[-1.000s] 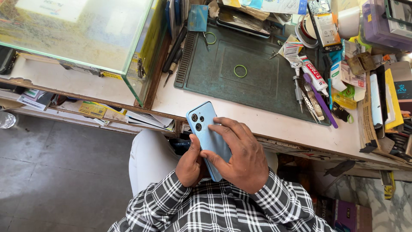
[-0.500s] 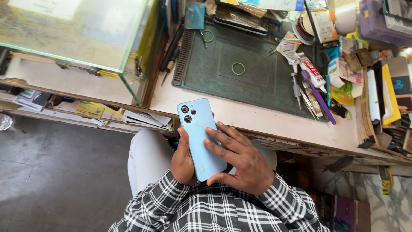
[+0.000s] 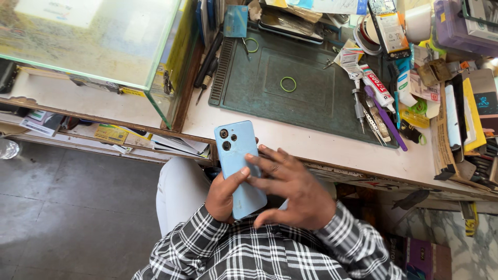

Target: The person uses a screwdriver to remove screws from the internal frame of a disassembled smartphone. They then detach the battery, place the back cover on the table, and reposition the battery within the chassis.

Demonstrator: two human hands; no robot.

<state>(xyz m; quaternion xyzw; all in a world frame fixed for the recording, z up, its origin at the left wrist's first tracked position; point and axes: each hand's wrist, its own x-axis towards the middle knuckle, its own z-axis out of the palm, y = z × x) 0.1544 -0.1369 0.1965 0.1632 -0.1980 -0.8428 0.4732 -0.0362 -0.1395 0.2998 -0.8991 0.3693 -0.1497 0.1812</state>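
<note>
Left hand (image 3: 224,194) cradles blue phone (image 3: 239,168); right hand (image 3: 290,192) fingers splayed across it.

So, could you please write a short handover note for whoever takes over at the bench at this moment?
Left hand: grips the blue phone from its left side, thumb across the back. The phone is back up, cameras at the far end, held above the lap at the near edge of the desk.
Right hand: fingers spread, fingertips on the phone's back, not gripping.
On the desk: green mat with a green ring; tools, including a purple one, and a glue tube at its right edge.
Done: phone in hand, back cover on. Left: opening has not begun.
</note>
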